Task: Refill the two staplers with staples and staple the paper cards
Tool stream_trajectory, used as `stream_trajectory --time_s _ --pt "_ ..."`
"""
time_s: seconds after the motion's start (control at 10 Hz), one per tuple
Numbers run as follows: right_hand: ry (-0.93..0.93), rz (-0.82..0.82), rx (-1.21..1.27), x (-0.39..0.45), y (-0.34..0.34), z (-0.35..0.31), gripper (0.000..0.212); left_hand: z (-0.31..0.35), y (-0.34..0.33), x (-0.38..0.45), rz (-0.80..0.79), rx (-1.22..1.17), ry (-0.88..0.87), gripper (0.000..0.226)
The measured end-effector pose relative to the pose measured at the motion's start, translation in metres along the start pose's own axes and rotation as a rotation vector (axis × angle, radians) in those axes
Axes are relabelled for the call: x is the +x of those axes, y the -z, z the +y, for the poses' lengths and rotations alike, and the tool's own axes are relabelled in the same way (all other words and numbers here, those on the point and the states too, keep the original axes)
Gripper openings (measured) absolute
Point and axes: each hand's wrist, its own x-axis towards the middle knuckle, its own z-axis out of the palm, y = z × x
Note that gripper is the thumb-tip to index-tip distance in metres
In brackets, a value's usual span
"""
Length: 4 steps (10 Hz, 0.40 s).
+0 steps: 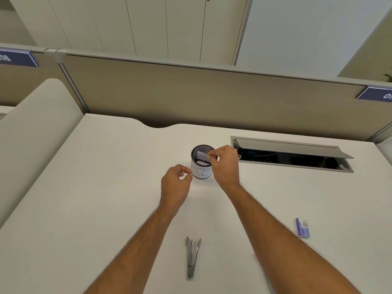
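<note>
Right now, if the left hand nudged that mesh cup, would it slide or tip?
The mesh cup looks light: thin mesh, only paper inside. Short and wide, it would probably slide on the smooth desk, not tip. On its side, it could roll.

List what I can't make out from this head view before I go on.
- Contents of the mesh cup: the right hand and the cup's wall hide all but a paper card.
- Second stapler: only one stapler shows, lying opened on the desk.
- Staples in its channel: too small to tell.
- Print on the staple box: too small.
- Left hand: whether its fingers pinch anything is unclear.
</note>
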Motion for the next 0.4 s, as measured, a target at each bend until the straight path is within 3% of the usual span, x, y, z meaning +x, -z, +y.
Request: stream_trajectory --time_s 0.3,0.4 --pt "0.068 -0.027 -0.152 0.01 -0.012 0.015 0.021 0.001 -0.014 0.016 -0.009 0.029 -0.033 0.01" --pt "0.056 -0.011 -0.075 0.006 -0.009 0.019 0.022 -0.008 -0.016 0.015 -0.018 0.034 -0.027 0.01"
